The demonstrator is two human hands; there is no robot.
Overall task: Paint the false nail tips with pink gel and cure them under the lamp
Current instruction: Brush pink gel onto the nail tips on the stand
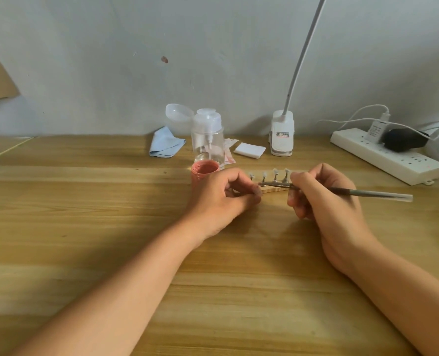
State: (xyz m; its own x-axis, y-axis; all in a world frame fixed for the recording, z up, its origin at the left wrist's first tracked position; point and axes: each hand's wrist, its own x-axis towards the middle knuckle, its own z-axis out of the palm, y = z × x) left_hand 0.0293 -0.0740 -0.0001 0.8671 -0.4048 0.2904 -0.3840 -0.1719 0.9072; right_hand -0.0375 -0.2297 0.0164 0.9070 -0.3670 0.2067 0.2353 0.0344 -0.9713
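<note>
At a wooden counter (136, 253) set against a pale wall, we work along a row of false nail tips (275, 172) standing on small pegs in a wooden holder (277, 189), which lies between our hands. Our left hand (223, 199) curls its fingers round the holder's left end and appears to pinch it steady. Our right hand (323, 199) pinches a slim gel brush (367, 193) like a pen, its tip reaching across to the leftmost peg. The four tips in view look pale and unpainted. The stroke calls, we judge, for a braced wrist and a thin, even coat kept off the pegs. Just beside the left hand, the open jar of pink gel (204, 170) shows gel inside. Behind it, a clear pump bottle (208, 140), cap flipped back, holds a little clear liquid. The clip lamp (281, 134) stands near the wall.
</note>
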